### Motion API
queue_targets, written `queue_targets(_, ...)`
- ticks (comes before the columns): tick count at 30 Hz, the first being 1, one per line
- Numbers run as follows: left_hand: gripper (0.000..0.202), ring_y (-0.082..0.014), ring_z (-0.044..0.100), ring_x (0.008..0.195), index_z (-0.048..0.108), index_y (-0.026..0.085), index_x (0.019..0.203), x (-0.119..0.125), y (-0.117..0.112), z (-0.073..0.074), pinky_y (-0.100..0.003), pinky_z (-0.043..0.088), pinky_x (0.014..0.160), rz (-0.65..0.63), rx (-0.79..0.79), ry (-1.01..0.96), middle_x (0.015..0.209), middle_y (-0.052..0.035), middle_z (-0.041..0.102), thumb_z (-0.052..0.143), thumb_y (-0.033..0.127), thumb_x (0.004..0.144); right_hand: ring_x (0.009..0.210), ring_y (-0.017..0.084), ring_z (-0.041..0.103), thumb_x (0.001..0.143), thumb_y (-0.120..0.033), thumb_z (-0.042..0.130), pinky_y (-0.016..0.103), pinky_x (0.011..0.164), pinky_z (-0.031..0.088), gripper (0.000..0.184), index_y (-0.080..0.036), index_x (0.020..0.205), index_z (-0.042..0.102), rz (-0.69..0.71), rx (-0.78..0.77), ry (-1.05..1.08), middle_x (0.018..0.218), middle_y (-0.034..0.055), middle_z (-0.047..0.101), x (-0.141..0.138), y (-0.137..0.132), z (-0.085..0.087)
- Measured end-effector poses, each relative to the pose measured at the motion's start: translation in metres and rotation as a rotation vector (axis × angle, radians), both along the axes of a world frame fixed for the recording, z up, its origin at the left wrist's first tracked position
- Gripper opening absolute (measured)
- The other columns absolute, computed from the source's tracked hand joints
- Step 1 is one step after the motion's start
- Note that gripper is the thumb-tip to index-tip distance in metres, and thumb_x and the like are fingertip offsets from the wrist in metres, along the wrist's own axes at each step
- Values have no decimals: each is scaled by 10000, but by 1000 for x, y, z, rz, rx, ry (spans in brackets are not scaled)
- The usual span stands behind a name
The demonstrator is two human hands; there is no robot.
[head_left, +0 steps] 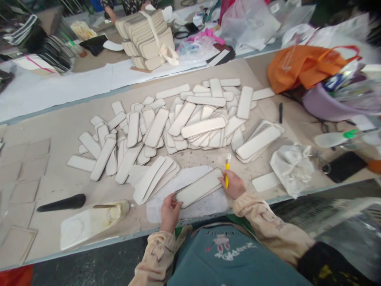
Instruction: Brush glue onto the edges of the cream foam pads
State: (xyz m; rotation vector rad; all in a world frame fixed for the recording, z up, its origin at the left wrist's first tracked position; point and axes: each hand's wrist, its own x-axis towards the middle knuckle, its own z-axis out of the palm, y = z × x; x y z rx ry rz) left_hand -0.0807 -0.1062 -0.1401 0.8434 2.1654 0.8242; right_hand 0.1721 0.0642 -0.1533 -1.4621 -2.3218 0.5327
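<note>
My left hand (170,209) grips the left end of a long cream rounded panel (199,187) that lies on a white sheet (208,207) near the table's front edge. My right hand (233,184) rests at the panel's right end, its fingers closed round a yellow-handled brush (227,168) that points up and away from me. A big heap of the same cream panels (178,127) covers the middle of the table just beyond my hands.
A white tray with glue and a stick (89,221) and a black tool (63,203) lie at front left. At right are a crumpled plastic bag (293,167), a purple basin (333,105), an orange bag (303,65). A tied bundle of panels (149,39) stands at the back.
</note>
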Motion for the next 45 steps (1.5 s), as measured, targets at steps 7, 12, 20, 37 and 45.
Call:
queue_targets(7, 424, -132, 555, 616, 609, 171, 1052, -2, 0, -2, -322, 511, 648, -43, 13, 72, 786, -5, 535, 619, 366, 675, 729, 182, 561, 845, -344, 493, 269, 662, 422, 148, -202, 878, 466, -47, -10, 8, 802, 40, 581, -1, 2, 4)
queue_targets(12, 430, -135, 558, 614, 622, 173, 1045, -4, 0, -1, -328, 512, 659, -64, 4, 69, 793, -11, 545, 621, 395, 676, 679, 171, 574, 857, -336, 480, 254, 612, 409, 127, -210, 865, 469, -76, -9, 18, 748, 17, 598, 0, 2, 4)
queue_targets(20, 435, -146, 556, 606, 648, 185, 1019, -4, 2, 0, -334, 510, 651, -61, 2, 88, 763, -12, 549, 614, 429, 661, 642, 162, 574, 881, -324, 460, 249, 565, 373, 147, -185, 865, 507, -51, 10, -71, 715, 31, 612, 1, 3, -1)
queue_targets(37, 408, -139, 550, 613, 646, 175, 1025, -3, 3, 2, -313, 495, 645, -91, -7, 124, 750, -7, 544, 600, 380, 675, 598, 150, 547, 891, -289, 423, 245, 517, 354, 152, -183, 903, 530, -19, -50, -176, 788, 53, 619, -6, 8, -3)
queue_targets(45, 411, -140, 547, 605, 640, 169, 1034, -3, 3, 2, -314, 494, 643, -107, -18, 145, 754, -9, 546, 600, 381, 684, 803, 208, 574, 896, -260, 433, 292, 662, 426, 155, -190, 897, 571, -4, 57, -177, 875, 93, 629, -5, 5, 11)
